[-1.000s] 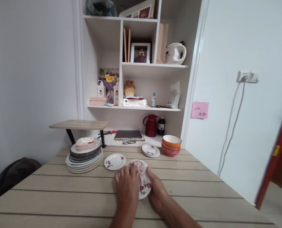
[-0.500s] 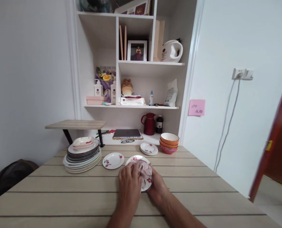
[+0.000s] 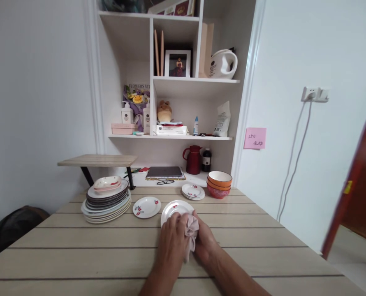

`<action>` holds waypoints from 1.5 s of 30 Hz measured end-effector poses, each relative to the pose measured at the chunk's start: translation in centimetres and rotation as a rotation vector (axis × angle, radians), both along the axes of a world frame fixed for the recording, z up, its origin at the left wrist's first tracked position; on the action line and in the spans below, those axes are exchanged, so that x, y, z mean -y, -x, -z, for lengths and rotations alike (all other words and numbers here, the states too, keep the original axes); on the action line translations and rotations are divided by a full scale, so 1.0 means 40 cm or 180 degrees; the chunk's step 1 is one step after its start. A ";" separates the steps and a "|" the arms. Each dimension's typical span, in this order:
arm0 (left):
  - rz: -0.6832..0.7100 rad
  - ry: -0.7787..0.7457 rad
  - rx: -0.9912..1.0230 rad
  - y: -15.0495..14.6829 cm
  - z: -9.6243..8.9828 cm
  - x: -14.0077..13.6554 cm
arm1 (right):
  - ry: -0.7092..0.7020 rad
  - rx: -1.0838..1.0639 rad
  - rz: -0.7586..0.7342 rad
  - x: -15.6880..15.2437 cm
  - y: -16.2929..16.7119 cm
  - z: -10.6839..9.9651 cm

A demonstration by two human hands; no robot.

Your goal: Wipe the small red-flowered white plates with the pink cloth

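Between my hands is a small white plate [image 3: 167, 211] with red flowers, its near part hidden by my fingers and a cloth. My left hand [image 3: 173, 240] is closed on the crumpled pale pink cloth [image 3: 191, 230], pressing it against the plate's near side. My right hand [image 3: 206, 238] grips the plate's right edge, its fingers partly behind the cloth. Just to the left lies a matching flowered plate [image 3: 147, 207]. Beyond my hands is a short stack of small flowered plates [image 3: 193, 191].
At the left stands a tall stack of plates [image 3: 107, 201] topped by pink-rimmed dishes, near a small raised wooden shelf [image 3: 98, 160]. Stacked bowls [image 3: 219, 185] sit at the back right. Behind the table are a red jug [image 3: 194, 159], glasses [image 3: 165, 182] and a laptop [image 3: 163, 172].
My left hand and the cloth have shifted right and nearer across the plate, leaving its far left part uncovered. The cloth is now bunched at the near right edge.
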State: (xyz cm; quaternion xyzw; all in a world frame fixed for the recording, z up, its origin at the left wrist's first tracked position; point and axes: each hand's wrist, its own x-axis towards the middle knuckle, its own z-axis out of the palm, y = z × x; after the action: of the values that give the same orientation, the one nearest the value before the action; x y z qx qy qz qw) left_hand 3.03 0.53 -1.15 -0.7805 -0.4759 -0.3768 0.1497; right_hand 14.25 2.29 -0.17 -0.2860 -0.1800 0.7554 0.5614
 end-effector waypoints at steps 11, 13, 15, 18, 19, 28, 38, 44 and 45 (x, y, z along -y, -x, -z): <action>0.0324 0.0095 -0.0273 0.034 -0.032 -0.007 | -0.0214 0.0216 -0.0035 -0.006 -0.014 0.017; 0.0172 -0.0057 -0.0259 0.044 -0.032 -0.012 | -0.0276 0.0418 0.0050 0.003 -0.002 0.014; -0.0077 -0.0145 -0.0215 0.055 -0.035 -0.020 | -0.0262 0.0580 0.0142 0.010 0.008 0.009; -0.0510 -0.0114 -0.0169 0.073 -0.043 -0.026 | -0.0064 0.0612 0.0249 0.010 0.014 0.002; -0.0603 -0.0084 -0.0188 0.078 -0.047 -0.024 | 0.0009 0.0565 0.0286 0.008 0.012 0.000; -0.0103 -0.0275 -0.0536 0.038 -0.033 0.004 | -0.0124 0.0212 0.0169 0.003 -0.013 0.007; -0.0771 -0.0118 -0.0216 0.070 -0.061 -0.009 | -0.0048 0.0513 0.0335 0.004 0.013 0.011; -0.0095 -0.0023 -0.0414 0.035 -0.038 0.004 | -0.0006 0.0227 0.0469 0.000 -0.017 0.007; 0.0047 -0.0038 -0.0407 0.028 -0.033 0.004 | -0.0021 0.0210 0.0369 0.001 -0.019 0.006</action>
State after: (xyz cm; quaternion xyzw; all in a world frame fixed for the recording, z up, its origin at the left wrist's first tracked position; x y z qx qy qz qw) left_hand 1.90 0.37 0.18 -0.8056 -0.4573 -0.3301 0.1817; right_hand 15.00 2.26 -0.43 -0.3188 -0.1841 0.7113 0.5988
